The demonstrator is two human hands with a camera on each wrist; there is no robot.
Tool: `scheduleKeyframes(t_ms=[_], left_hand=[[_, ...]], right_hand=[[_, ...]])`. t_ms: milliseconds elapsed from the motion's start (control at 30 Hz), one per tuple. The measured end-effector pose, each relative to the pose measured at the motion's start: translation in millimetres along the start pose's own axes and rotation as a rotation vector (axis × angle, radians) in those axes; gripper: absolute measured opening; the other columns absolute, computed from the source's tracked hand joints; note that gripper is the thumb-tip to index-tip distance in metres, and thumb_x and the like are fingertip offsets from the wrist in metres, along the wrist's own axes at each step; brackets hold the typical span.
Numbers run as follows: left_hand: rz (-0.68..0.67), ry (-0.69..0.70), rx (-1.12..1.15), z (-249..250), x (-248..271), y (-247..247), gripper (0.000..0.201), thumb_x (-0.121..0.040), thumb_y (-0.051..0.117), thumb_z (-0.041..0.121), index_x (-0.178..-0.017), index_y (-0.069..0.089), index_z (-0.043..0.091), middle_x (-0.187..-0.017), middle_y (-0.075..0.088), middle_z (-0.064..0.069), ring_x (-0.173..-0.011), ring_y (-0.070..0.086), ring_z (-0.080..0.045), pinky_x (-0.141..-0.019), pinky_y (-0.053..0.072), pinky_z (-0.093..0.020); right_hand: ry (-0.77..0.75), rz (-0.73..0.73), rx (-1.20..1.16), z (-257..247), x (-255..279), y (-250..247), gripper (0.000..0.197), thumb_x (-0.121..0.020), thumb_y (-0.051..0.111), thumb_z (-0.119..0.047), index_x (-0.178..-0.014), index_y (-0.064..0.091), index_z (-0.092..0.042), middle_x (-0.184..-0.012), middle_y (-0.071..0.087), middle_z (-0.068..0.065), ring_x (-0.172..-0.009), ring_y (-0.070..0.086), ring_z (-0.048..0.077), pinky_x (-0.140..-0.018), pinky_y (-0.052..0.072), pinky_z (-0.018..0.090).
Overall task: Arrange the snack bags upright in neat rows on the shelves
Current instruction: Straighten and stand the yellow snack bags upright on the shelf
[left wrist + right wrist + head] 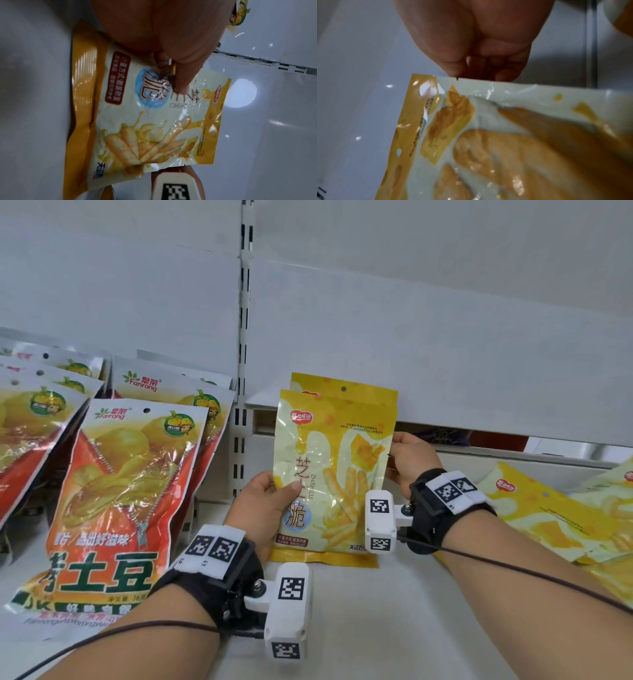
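A yellow cheese-stick snack bag stands upright on the white shelf, its bottom edge on the shelf board. My left hand grips its left edge, thumb across the front. My right hand pinches the bag's right edge. A second yellow bag stands right behind the first, only its top showing. In the left wrist view the bag fills the frame; in the right wrist view the same bag lies close below the fingers.
Rows of orange potato-chip bags lean upright in the left shelf bay. More yellow bags lie flat at the right. A slotted upright post divides the bays. The white back panel is right behind the bags.
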State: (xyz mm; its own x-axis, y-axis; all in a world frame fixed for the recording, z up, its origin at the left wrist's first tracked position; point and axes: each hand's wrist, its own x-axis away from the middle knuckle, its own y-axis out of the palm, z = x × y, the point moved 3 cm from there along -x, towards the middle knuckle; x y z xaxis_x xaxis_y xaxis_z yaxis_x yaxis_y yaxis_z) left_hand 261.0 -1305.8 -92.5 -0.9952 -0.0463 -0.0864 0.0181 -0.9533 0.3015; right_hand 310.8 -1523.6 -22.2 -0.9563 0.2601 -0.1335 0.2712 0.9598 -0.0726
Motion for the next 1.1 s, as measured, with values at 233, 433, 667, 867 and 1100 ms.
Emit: scheduleKeyframes(t_ms=[233, 433, 667, 867, 1100], left_hand=[[0.013, 0.006, -0.126, -2, -3, -5, 0.028, -0.087, 0.064, 0.008, -0.098, 0.055, 0.032, -0.086, 0.076, 0.003, -0.082, 0.073, -0.025, -0.081, 0.057, -0.051], [0.072, 0.057, -0.103, 6, 2, -5, 0.054, -0.086, 0.066, 0.008, -0.131, 0.041, 0.025, -0.101, 0.068, 0.003, -0.082, 0.07, -0.018, -0.065, 0.056, -0.034], [0.153, 0.37, -0.389, 27, 24, 12, 0.044, -0.086, 0.065, 0.016, -0.122, 0.044, 0.033, -0.126, 0.046, 0.008, -0.111, 0.042, -0.005, -0.089, 0.033, -0.022], [-0.109, 0.404, -0.412, 34, 49, 80, 0.025, -0.088, 0.063, 0.013, -0.095, 0.057, 0.036, -0.104, 0.059, 0.013, -0.102, 0.052, -0.007, -0.086, 0.038, -0.02], [-0.409, 0.15, -0.528, -20, 59, 186, 0.022, -0.087, 0.064, 0.016, -0.106, 0.059, 0.027, -0.115, 0.061, 0.001, -0.094, 0.057, -0.006, -0.081, 0.039, -0.022]], right_hand=[[0.015, -0.028, 0.017, 10, -4, 5, 0.019, -0.087, 0.056, -0.008, -0.082, 0.065, -0.023, -0.083, 0.067, 0.012, -0.079, 0.057, 0.028, -0.08, 0.049, 0.047], [0.066, 0.001, -0.16, 13, 6, -9, 0.026, -0.091, 0.046, 0.001, -0.105, 0.061, -0.015, -0.077, 0.062, 0.005, -0.06, 0.051, 0.014, -0.054, 0.034, 0.025], [0.066, 0.109, -0.054, 11, 41, -68, 0.015, -0.088, 0.052, -0.003, -0.09, 0.056, -0.017, -0.087, 0.059, 0.006, -0.061, 0.053, 0.015, -0.051, 0.037, 0.025], [0.044, 0.195, -0.024, 11, 79, -140, 0.017, -0.086, 0.056, -0.002, -0.084, 0.055, -0.019, -0.082, 0.058, 0.004, -0.062, 0.053, 0.016, -0.051, 0.038, 0.026], [0.085, 0.305, 0.062, 23, 116, -230, 0.016, -0.084, 0.058, -0.002, -0.083, 0.055, -0.017, -0.078, 0.057, 0.006, -0.06, 0.052, 0.018, -0.049, 0.036, 0.027]])
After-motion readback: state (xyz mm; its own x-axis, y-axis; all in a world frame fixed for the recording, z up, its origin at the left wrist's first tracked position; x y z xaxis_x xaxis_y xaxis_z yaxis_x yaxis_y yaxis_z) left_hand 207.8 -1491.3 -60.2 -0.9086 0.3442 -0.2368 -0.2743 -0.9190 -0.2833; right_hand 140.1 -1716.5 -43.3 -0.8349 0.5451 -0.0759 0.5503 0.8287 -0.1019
